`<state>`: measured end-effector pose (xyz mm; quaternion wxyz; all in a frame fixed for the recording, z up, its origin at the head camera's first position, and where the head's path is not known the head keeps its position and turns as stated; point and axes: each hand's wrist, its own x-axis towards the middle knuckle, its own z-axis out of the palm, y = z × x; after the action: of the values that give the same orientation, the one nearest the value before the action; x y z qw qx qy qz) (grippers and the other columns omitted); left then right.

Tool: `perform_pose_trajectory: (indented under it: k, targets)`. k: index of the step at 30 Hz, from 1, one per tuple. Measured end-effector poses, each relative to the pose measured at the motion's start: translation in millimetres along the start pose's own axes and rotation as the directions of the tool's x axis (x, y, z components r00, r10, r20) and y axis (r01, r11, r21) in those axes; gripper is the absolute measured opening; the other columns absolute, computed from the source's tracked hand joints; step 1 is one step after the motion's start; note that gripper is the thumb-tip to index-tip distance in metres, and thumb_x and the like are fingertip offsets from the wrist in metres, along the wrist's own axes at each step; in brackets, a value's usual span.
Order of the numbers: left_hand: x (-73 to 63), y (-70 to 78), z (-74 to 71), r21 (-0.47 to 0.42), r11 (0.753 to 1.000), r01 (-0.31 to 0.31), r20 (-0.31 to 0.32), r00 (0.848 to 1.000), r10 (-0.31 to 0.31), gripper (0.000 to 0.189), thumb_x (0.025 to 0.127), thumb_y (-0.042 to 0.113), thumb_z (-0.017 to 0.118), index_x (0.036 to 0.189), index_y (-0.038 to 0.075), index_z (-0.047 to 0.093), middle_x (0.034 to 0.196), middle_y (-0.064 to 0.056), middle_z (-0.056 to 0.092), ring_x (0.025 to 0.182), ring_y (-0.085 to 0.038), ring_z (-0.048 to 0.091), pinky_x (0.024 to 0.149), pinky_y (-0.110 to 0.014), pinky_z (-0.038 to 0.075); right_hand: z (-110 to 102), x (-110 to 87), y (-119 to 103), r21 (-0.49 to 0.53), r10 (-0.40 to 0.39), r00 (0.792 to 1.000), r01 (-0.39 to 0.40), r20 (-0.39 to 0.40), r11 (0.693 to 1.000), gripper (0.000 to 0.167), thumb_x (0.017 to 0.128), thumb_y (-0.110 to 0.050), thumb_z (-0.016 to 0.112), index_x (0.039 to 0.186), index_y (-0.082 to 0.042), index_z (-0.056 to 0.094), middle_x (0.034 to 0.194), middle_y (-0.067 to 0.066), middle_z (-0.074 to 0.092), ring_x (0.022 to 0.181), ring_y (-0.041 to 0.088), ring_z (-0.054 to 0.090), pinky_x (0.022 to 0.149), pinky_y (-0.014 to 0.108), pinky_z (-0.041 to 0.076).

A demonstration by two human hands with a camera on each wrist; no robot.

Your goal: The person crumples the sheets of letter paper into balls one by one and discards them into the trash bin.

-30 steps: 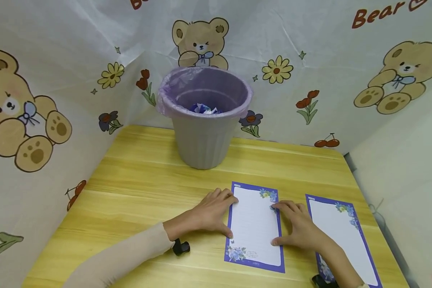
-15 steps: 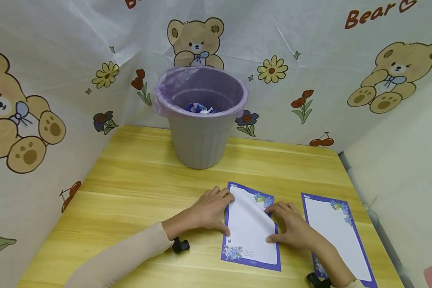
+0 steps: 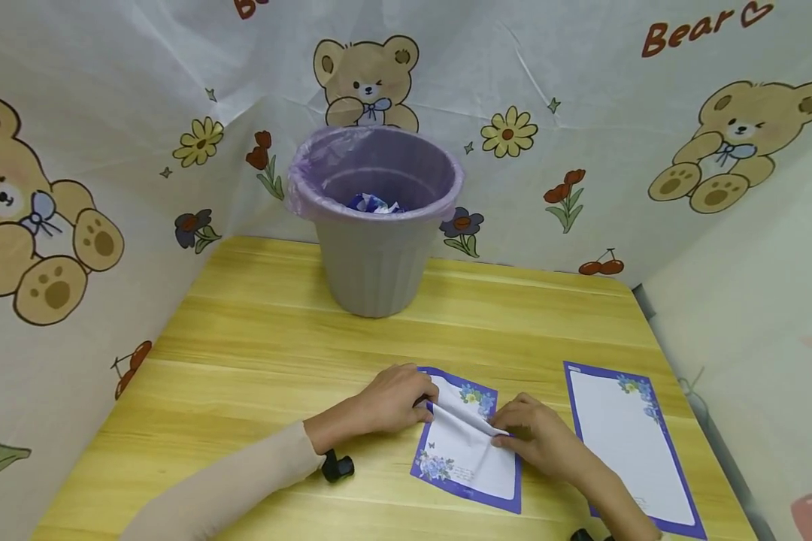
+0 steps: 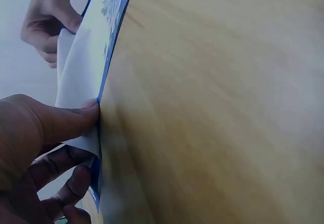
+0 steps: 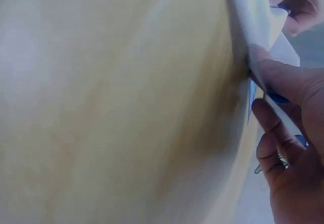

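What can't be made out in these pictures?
Head view: fine print on the creased white, purple-bordered paper sheet, too small.
Head view: part of the flat white, purple-bordered sheet, hidden by the right forearm.
Right wrist view: part of the left hand, cut off by the edge.

Small enclosed table nook, set up like a booth; home or studio, can't tell. Creased pale cloth (image 3: 477, 60) printed with cartoon bears (image 3: 371, 71), flowers (image 3: 508, 134) and cherries (image 3: 592, 268) lines left, far and right sides. "Bear" lettering (image 3: 688, 36) far right. Wood-look table (image 3: 264, 323) fills the middle. Grey bin (image 3: 377, 263) with purple liner (image 3: 306, 176) stands on its far side.
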<state>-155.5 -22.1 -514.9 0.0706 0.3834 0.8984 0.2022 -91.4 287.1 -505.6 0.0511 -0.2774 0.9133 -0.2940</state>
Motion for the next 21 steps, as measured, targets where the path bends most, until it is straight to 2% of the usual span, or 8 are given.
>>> perform_pose_trajectory:
  k: [6, 9, 13, 18, 21]
  targets:
    - [-5.1, -7.8, -4.2, -0.063, 0.997, -0.039, -0.037, 0.999, 0.036, 0.005, 0.097, 0.033, 0.082, 0.097, 0.029, 0.080, 0.077, 0.015, 0.056, 0.076, -0.007, 0.046, 0.080, -0.026, 0.041, 3.1, -3.7, -4.3, 0.039, -0.023, 0.997, 0.026, -0.069, 0.999, 0.019, 0.096, -0.012, 0.082, 0.107, -0.027, 0.080, 0.106, -0.012, 0.077, 0.098, 0.001, 0.068, 0.082, 0.023, 0.063]
    - [-10.3, -9.9, -13.4, -0.168, 0.985, -0.035, -0.069, 0.997, 0.024, 0.006, 0.098, 0.034, 0.081, 0.100, 0.030, 0.078, 0.080, 0.015, 0.056, 0.082, -0.008, 0.044, 0.083, -0.028, 0.039, -0.2, -4.0, -8.4, 0.072, -0.050, 0.989, 0.060, -0.136, 0.996, 0.023, 0.097, -0.009, 0.080, 0.106, -0.029, 0.077, 0.104, -0.014, 0.076, 0.092, -0.001, 0.067, 0.076, 0.023, 0.060]
    - [-15.9, -9.6, -27.5, -0.313, 0.949, -0.030, -0.128, 0.992, -0.011, 0.007, 0.098, 0.036, 0.080, 0.102, 0.031, 0.078, 0.091, 0.017, 0.063, 0.092, -0.010, 0.046, 0.082, -0.027, 0.040, -9.0, -3.1, -17.5, 0.156, -0.044, 0.973, 0.081, -0.228, 0.984, 0.028, 0.101, -0.004, 0.074, 0.111, -0.030, 0.074, 0.104, -0.011, 0.076, 0.088, 0.001, 0.068, 0.068, 0.023, 0.059]
    - [-23.0, -5.6, -39.4, -0.396, 0.917, -0.044, -0.225, 0.973, -0.051, 0.006, 0.097, 0.034, 0.082, 0.100, 0.030, 0.079, 0.113, 0.018, 0.063, 0.113, -0.007, 0.051, 0.096, -0.031, 0.048, -16.8, 1.0, -30.2, 0.191, -0.063, 0.941, 0.133, -0.332, 0.973, 0.035, 0.099, 0.006, 0.071, 0.116, -0.023, 0.075, 0.104, -0.005, 0.078, 0.088, 0.003, 0.070, 0.068, 0.022, 0.060]
    - [-26.8, -2.5, -43.9, -0.442, 0.894, -0.074, -0.295, 0.953, -0.067, 0.006, 0.096, 0.029, 0.084, 0.097, 0.029, 0.078, 0.117, 0.015, 0.061, 0.116, -0.008, 0.057, 0.098, -0.039, 0.055, -16.8, 4.5, -34.7, 0.172, -0.089, 0.918, 0.167, -0.387, 0.971, 0.036, 0.095, 0.011, 0.072, 0.113, -0.019, 0.076, 0.101, -0.002, 0.079, 0.083, 0.004, 0.069, 0.071, 0.018, 0.059]
